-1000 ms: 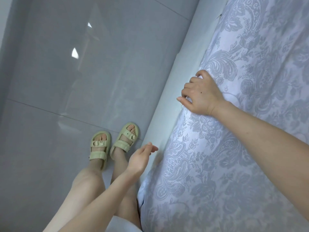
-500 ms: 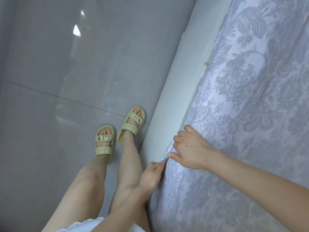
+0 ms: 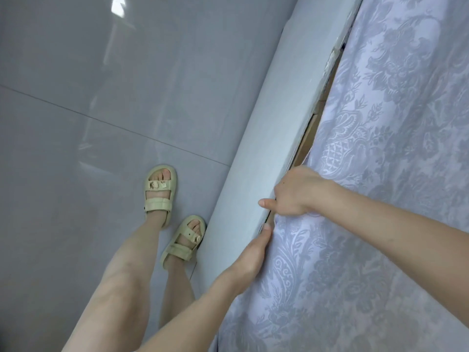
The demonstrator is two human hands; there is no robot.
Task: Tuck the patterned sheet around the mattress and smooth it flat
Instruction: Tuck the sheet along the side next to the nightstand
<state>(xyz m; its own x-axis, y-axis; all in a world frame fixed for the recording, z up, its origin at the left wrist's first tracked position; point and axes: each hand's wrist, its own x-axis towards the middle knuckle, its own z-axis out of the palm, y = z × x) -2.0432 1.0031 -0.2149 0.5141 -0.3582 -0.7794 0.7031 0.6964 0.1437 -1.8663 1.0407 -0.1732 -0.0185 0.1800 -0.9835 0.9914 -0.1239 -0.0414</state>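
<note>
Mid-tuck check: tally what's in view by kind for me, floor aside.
hands: 2, left hand and right hand
sandals: 2
patterned sheet: 1
bed frame rail: 1
total: 6

- Couldn't read a single word, number or logo anywhere in this one.
- The patterned sheet (image 3: pixel 380 174) only had its paisley-floral print, no lettering on it.
- The sandals (image 3: pixel 160 196) had little buckles, but they were too small to make out any brand.
</note>
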